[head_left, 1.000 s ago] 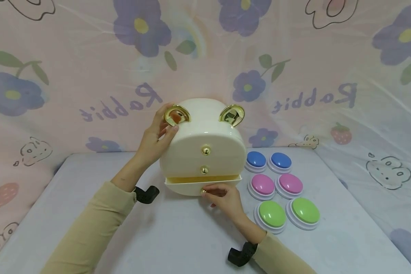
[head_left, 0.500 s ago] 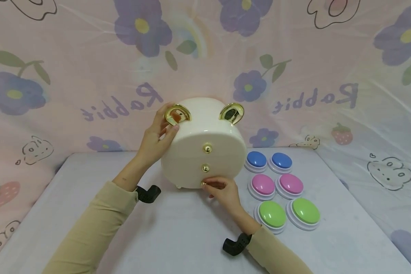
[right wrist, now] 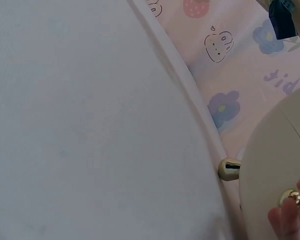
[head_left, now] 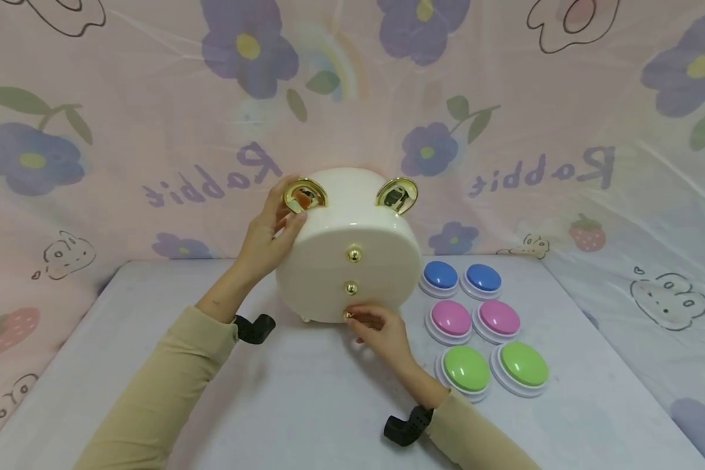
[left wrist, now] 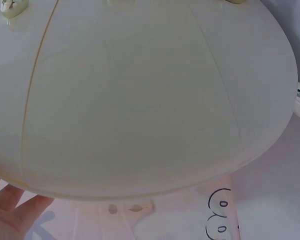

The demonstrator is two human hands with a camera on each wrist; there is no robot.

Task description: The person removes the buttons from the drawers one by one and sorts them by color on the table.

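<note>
A white, rounded drawer box (head_left: 323, 267) with gold ears and three gold knobs in a column stands mid-table. Its drawers sit flush; seams between them show in the left wrist view. My left hand (head_left: 266, 234) grips the box at its upper left beside the gold ear (head_left: 286, 197), thumb on the front and fingers partly hidden behind the ear. At the bottom, my right hand (head_left: 386, 336) pinches the lowest knob (head_left: 348, 314) between thumb and finger. The right wrist view shows this gold knob (right wrist: 289, 196) between the fingertips.
To the right of the box stand pairs of push buttons: blue (head_left: 440, 274), pink (head_left: 451, 317) and green (head_left: 467, 367), all on white bases. A patterned cloth (head_left: 352, 117) hangs behind the white table (head_left: 305, 405).
The bottom drawer stood pulled out a second ago and is now pushed in flush, my right hand moving with its knob. My left hand has kept its grip on the box.
</note>
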